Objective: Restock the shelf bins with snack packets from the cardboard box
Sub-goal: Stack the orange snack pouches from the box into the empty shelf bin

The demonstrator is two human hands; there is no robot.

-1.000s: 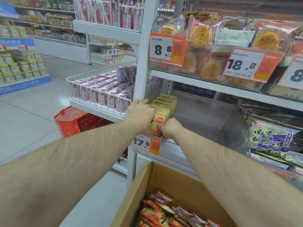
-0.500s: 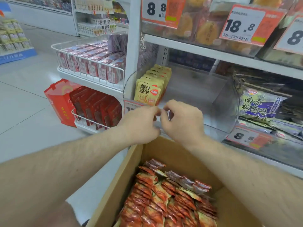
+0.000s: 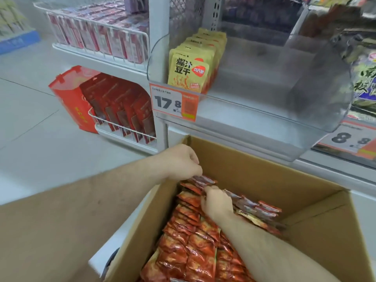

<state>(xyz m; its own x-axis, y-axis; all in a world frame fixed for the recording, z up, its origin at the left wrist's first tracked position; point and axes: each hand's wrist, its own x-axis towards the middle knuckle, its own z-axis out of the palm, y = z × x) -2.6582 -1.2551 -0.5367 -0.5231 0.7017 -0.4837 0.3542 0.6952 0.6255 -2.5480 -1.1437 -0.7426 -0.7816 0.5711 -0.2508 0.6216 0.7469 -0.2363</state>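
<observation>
An open cardboard box (image 3: 254,171) sits below the shelf, packed with upright rows of red-orange snack packets (image 3: 189,247). My left hand (image 3: 181,162) is at the box's far left corner, fingers pinched on the top edges of the rearmost packets (image 3: 205,180). My right hand (image 3: 216,202) lies just right of it, fingers curled into the same rear row of packets. Above, a clear plastic shelf bin (image 3: 264,110) holds one row of yellow snack packets (image 3: 189,73) at its left side; the rest of the bin is bare.
An orange price tag reading 17.8 (image 3: 174,103) hangs on the bin's front. Dark green packets (image 3: 364,78) fill the bin to the right. White wire baskets hold red boxes (image 3: 124,110) and pink boxes (image 3: 97,31) to the left. A grey floor (image 3: 40,123) lies left.
Both hands left the yellow packets in the bin, came down over the box's rim and reached into the box's rear row. My view tilted downward toward the box.
</observation>
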